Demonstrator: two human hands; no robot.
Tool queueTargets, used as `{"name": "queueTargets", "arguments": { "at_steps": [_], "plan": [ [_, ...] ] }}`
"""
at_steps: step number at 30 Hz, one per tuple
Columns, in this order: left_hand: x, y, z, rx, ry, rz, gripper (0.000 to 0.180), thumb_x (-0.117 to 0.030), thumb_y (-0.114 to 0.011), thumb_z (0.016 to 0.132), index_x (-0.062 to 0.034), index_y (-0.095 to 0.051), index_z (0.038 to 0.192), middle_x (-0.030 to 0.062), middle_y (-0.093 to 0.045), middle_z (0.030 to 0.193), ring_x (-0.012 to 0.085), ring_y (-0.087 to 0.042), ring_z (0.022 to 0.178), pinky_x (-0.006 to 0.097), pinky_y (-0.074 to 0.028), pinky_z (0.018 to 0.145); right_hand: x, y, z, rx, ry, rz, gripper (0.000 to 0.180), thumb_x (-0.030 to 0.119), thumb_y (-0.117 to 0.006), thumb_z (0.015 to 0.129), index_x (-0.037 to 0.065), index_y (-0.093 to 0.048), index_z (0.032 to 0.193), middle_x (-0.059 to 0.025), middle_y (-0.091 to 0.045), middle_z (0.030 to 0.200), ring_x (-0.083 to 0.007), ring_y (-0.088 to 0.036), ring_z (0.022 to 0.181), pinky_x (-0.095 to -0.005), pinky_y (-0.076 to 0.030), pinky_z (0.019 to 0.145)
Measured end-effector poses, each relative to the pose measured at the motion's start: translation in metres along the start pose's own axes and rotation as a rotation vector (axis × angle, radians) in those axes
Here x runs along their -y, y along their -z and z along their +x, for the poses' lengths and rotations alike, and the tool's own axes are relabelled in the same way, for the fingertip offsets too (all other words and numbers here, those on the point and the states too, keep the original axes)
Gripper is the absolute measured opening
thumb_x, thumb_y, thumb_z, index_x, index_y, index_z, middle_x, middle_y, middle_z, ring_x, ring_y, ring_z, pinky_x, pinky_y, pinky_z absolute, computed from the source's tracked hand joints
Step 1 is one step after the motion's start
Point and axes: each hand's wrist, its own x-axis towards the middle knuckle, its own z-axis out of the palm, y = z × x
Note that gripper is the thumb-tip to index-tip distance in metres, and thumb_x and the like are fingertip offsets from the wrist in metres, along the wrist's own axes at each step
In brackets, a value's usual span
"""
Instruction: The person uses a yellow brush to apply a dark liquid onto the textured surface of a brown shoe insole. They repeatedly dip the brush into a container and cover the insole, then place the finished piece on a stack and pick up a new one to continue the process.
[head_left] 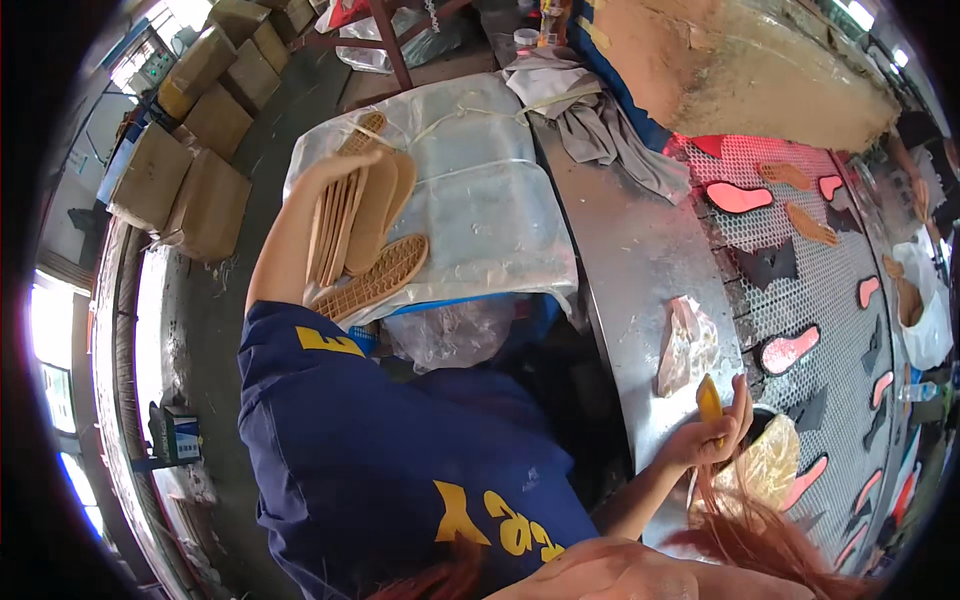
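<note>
On a plastic-covered stand to my left, my left hand (pixel 345 168) is closed over the upper ends of a row of tan shoe soles (pixel 338 228) standing on edge. Beside them other soles (pixel 375 210) lean against the row, and one with a gridded face (pixel 375 277) lies at the near edge. My right hand (pixel 712 437) grips a yellow tool handle (pixel 709 397) over the metal ledge; the tool's working end is hidden. Just beneath that hand sits a container wrapped in yellowish clear film (pixel 770 460), partly covered by strands of hair.
A mesh conveyor (pixel 790 265) on the right carries pink-faced sole shapes (pixel 790 350), tan soles and dark pieces. Crumpled film (pixel 687 345) and grey cloth (pixel 600 120) lie on the metal ledge (pixel 640 270). Cardboard boxes (pixel 205 205) are stacked far left. Another person's arm (pixel 912 180) shows far right.
</note>
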Motion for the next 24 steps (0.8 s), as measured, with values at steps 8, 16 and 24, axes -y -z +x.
{"name": "queueTargets", "arguments": {
  "at_steps": [8,16,24],
  "plan": [
    [0.008,-0.038,0.004,0.075,-0.08,0.192,0.149,-0.071,-0.08,0.046,-0.0034,0.003,0.15,0.0415,-0.005,0.147,0.0505,-0.009,0.14,0.047,-0.016,0.115,-0.021,0.006,-0.008,-0.057,0.004,-0.021,0.056,0.035,-0.031,0.104,-0.009,-0.065,0.104,-0.0186,-0.066,0.102,-0.0309,-0.062,0.096,-0.0407,-0.048,0.087],
    [0.079,-0.007,0.028,-0.11,-0.152,-0.012,0.056,-0.018,-0.075,0.058,0.0089,-0.06,0.106,0.0238,-0.066,0.098,0.0336,-0.064,0.092,0.038,-0.051,0.08,-0.021,0.013,-0.008,-0.115,-0.079,0.112,0.049,0.03,-0.035,0.103,-0.005,-0.066,0.089,-0.0185,-0.066,0.096,-0.0301,-0.063,0.091,-0.039,-0.049,0.083],
    [-0.003,0.027,-0.02,-0.21,-0.177,0.193,0.048,-0.015,-0.075,0.054,0.0049,-0.066,0.097,0.024,-0.068,0.094,0.0345,-0.068,0.089,0.041,-0.054,0.077,-0.022,0.023,-0.012,-0.119,-0.134,0.24,0.047,0.027,-0.037,0.103,-0.003,-0.063,0.078,-0.0176,-0.066,0.092,-0.0292,-0.062,0.086,-0.0377,-0.048,0.079]
  ]
}}
